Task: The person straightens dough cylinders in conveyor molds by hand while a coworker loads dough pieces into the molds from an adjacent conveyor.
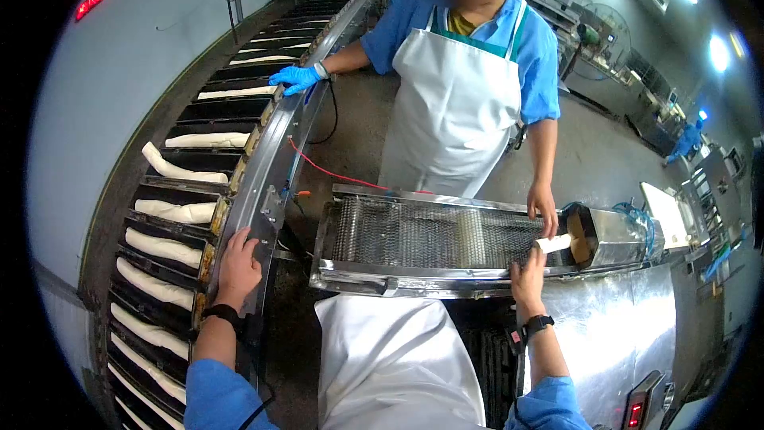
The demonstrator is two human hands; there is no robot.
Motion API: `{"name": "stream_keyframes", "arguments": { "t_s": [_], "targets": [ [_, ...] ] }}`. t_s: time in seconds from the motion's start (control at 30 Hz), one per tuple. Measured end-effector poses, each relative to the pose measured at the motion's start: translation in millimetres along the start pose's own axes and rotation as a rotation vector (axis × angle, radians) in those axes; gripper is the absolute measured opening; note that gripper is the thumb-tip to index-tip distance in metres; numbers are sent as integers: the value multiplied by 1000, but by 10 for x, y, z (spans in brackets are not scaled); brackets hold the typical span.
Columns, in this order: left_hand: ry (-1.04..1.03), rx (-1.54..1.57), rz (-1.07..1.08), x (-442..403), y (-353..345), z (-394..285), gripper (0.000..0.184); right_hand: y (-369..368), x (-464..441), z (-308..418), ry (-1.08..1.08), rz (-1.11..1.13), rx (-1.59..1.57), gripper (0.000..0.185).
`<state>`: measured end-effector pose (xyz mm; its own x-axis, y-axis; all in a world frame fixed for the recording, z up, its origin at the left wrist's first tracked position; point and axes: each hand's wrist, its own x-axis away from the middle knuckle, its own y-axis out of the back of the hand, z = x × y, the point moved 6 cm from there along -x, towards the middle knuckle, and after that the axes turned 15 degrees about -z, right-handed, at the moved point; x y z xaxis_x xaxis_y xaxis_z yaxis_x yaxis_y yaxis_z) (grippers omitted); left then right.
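Note:
My left hand [239, 264] rests on the metal side rail [267, 163] of the long conveyor, its fingers partly bent and nothing visible in it. At the near edge of the mesh belt [422, 233], my right hand [528, 277] has its fingertips close to a short white dough roll [555, 244]. Whether they touch it I cannot tell. The roll lies by the opening of a metal chute [583, 241]. A co-worker's bare hand [543, 206] reaches down to the same spot from the far side.
Long dough strips [163, 247] lie in black trays along the conveyor at left. Across the belt stands a co-worker in a white apron [454, 104], a blue-gloved hand [296, 78] on the rail. A metal table [605, 334] stands at right.

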<state>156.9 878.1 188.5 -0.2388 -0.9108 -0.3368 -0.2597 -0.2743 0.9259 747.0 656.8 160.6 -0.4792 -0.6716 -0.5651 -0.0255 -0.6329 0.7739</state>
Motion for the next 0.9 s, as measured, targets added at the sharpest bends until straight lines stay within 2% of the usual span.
{"name": "stream_keyframes", "arguments": {
  "t_s": [0.07,0.2,0.4,0.5,0.6,0.73,0.9],
  "targets": [
    [-29,0,-15,-1,-15,4,39,-65,93,-415,-232,39,174,68],
    [13,-17,-7,8,-8,-17,40,-153,141,-640,-279,35,341,64],
    [-45,29,-75,65,91,-47,41,-81,229,-824,-365,28,508,63],
    [60,-25,29,-16,152,-139,42,27,195,-759,-400,39,427,64],
    [-1,17,-35,-7,118,-103,41,87,182,-648,-395,68,427,63],
    [55,-8,-4,24,121,-97,40,105,200,-642,-354,72,436,62],
    [-25,25,-81,26,187,-141,39,92,195,-642,-387,97,432,64]
  ]
}}
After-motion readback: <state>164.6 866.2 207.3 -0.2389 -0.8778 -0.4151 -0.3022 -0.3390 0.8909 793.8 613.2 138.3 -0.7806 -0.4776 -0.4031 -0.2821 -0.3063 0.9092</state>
